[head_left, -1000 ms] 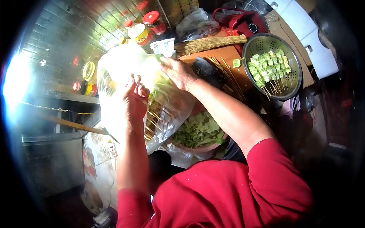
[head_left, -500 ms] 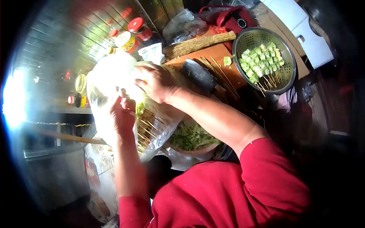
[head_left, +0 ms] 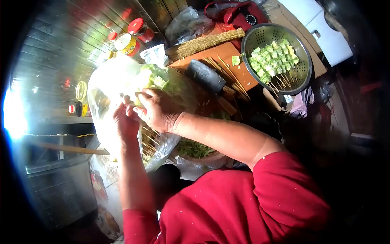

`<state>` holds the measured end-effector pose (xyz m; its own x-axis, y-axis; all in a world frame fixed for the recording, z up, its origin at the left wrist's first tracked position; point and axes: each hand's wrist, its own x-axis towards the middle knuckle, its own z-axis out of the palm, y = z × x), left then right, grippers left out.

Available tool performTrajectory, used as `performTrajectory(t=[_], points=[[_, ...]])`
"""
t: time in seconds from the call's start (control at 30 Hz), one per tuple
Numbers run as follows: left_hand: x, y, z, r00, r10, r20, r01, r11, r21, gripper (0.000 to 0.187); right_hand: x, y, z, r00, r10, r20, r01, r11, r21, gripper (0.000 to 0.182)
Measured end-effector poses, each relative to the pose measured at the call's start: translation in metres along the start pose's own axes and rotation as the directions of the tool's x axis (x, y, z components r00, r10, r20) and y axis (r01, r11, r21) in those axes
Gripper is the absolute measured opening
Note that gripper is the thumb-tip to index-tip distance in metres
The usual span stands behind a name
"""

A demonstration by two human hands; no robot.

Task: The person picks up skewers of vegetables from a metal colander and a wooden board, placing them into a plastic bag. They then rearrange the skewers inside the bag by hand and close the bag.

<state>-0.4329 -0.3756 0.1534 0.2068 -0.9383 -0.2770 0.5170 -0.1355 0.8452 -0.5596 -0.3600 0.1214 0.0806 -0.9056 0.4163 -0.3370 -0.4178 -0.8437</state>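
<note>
My left hand (head_left: pixel 126 122) is pinched closed at the near side of a clear plastic bag (head_left: pixel 97 95), in bright glare; what lies between its fingertips is too washed out to tell. Close beside it on the right, my right hand (head_left: pixel 156 109) has its fingers bent over the bag's front, thumb toward the left hand; what it grips, if anything, is hidden. Pale green leafy vegetable (head_left: pixel 152 77) shows just beyond the right hand. Below the hands, wooden skewers (head_left: pixel 150 140) stick out of the bag. Cut greens lie in a bowl (head_left: pixel 197 148) under my right forearm.
A metal colander (head_left: pixel 302 83) at the right holds skewered green pieces (head_left: pixel 274 61). A cleaver (head_left: pixel 205 76) and loose skewers (head_left: pixel 233 73) lie on an orange board (head_left: pixel 243 77). Behind are a straw bundle (head_left: pixel 207 44), red-lidded jars (head_left: pixel 140 30) and a red bag (head_left: pixel 239 16).
My right hand has moved down toward me, closer to the left hand, uncovering the leafy vegetable. The view has shifted slightly, so the background sits further left.
</note>
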Motion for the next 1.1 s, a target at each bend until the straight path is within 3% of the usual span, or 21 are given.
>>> performTrajectory(t=[0.03,0.1,0.13,0.17,0.23,0.27,0.3,0.37,0.4,0.43,0.5,0.53,0.57,0.63,0.67,0.7,0.8,0.9,0.97,1.03,1.1], points=[[-0.009,0.006,0.015,1.0,0.001,0.004,-0.001,1.0,0.001,0.021,0.0,0.003,0.001,0.999,0.046,0.005,-0.046,0.998,-0.041,0.036],[-0.024,0.014,0.029,0.997,0.049,-0.065,-0.057,0.99,-0.128,0.022,0.003,-0.019,-0.019,0.963,-0.219,-0.156,0.222,0.975,0.003,0.035],[0.01,0.006,-0.021,0.986,-0.015,0.169,0.046,0.982,-0.182,0.021,0.006,-0.015,-0.023,0.951,-0.295,-0.089,0.298,0.954,0.02,0.034],[0.008,0.004,-0.023,0.985,-0.004,0.17,0.036,0.982,-0.185,0.021,0.004,-0.005,-0.014,0.994,-0.104,-0.018,0.104,0.995,0.003,0.034],[0.006,-0.001,-0.018,0.986,-0.11,0.122,0.101,0.992,0.075,0.015,-0.002,0.008,-0.004,0.999,0.045,-0.016,-0.046,0.995,-0.092,0.034],[0.014,0.0,-0.022,0.982,-0.143,0.126,0.154,0.985,-0.08,0.015,0.004,-0.005,-0.021,0.973,-0.225,-0.041,0.222,0.973,-0.067,0.032],[0.019,0.008,-0.024,0.979,-0.155,0.13,0.182,0.954,-0.236,0.014,0.005,0.0,-0.019,0.971,-0.21,-0.114,0.205,0.977,-0.054,0.031],[0.004,-0.001,-0.008,0.999,-0.048,-0.003,0.047,0.982,0.183,0.012,0.002,0.008,-0.02,0.998,0.064,0.029,-0.063,0.997,-0.048,0.032],[-0.005,0.004,-0.001,0.994,-0.016,0.106,0.012,0.999,0.039,0.011,0.004,-0.002,-0.025,0.988,-0.15,-0.032,0.145,0.983,-0.113,0.031],[-0.011,0.01,0.005,0.996,0.011,0.093,-0.014,0.999,0.036,0.01,0.003,-0.008,-0.032,0.965,-0.262,0.011,0.262,0.961,-0.085,0.029],[0.014,0.0,-0.012,1.0,0.01,-0.021,-0.008,0.998,0.068,0.011,0.0,0.006,-0.018,0.994,-0.109,-0.003,0.107,0.984,-0.144,0.029],[0.009,0.004,-0.012,0.999,-0.029,0.039,0.027,0.998,0.056,0.01,-0.006,0.011,-0.016,0.994,0.033,0.105,0.002,0.949,-0.314,0.03],[-0.01,0.013,0.001,0.978,0.002,0.209,-0.002,1.0,-0.002,0.011,-0.004,0.009,-0.025,0.982,-0.191,0.014,0.191,0.97,-0.153,0.031],[0.003,0.002,-0.017,0.985,0.04,0.169,-0.047,0.998,0.037,0.008,0.0,-0.003,-0.028,0.961,-0.276,-0.038,0.259,0.936,-0.238,0.03],[0.0,0.002,-0.01,0.999,-0.004,0.049,0.0,0.997,0.077,0.006,0.004,0.0,-0.026,0.988,-0.151,-0.036,0.143,0.976,-0.166,0.03],[-0.009,0.007,-0.002,0.981,-0.003,0.192,-0.013,0.996,0.085,0.006,0.002,0.004,-0.027,0.997,-0.007,0.072,0.028,0.954,-0.299,0.029],[-0.014,0.004,-0.004,0.998,0.026,0.06,-0.034,0.988,0.15,0.007,-0.007,0.002,-0.025,0.99,-0.126,0.061,0.136,0.966,-0.218,0.029],[-0.011,0.005,-0.003,0.994,-0.011,0.108,-0.005,0.989,0.148,0.01,-0.003,0.005,-0.027,0.992,-0.123,0.021,0.125,0.964,-0.235,0.023],[-0.014,0.006,-0.006,0.991,-0.028,0.129,0.007,0.987,0.163,0.022,0.002,0.013,-0.028,0.996,-0.081,-0.03,0.078,0.992,-0.103,0.02],[-0.016,0.009,-0.012,0.991,-0.027,0.132,0.001,0.981,0.193,0.027,0.01,0.011,-0.038,0.995,-0.052,-0.091,0.042,0.992,-0.118,0.021],[-0.034,0.015,0.005,0.99,0.135,0.05,-0.144,0.915,0.377,0.033,0.021,0.02,-0.045,0.967,0.208,-0.147,-0.185,0.97,0.158,0.018]])
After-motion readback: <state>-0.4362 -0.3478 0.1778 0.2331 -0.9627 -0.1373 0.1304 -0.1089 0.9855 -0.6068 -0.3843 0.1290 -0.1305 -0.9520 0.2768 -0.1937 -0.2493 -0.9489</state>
